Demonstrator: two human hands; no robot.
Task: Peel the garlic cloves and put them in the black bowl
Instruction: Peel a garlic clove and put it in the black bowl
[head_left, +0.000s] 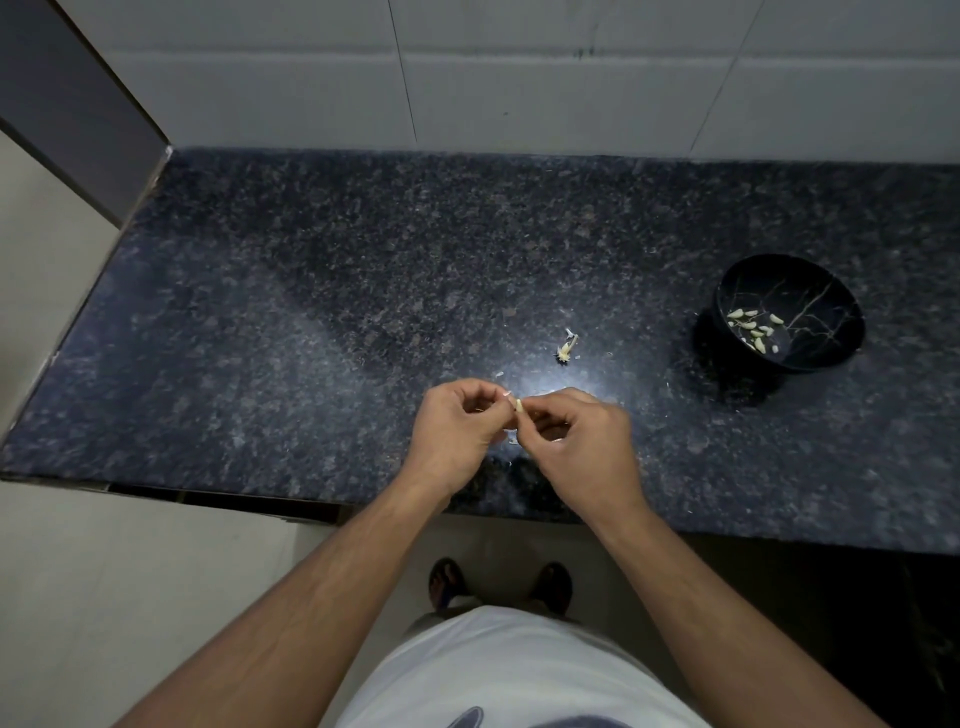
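Dark speckled granite forms the counter (311, 312), which runs along a wall of pale tiles (519, 78). Near its front edge, the left hand (457, 431) and the right hand (576, 447) meet, fingers curled, both pinching a small pale garlic clove (518, 405) between their fingertips, just above the stone. A garlic stem with scraps of skin (567, 347) lies on the counter a little beyond the hands. Well to the right stands the black bowl (789, 312), tilted toward the person, with several peeled cloves (753, 330) lying inside it.
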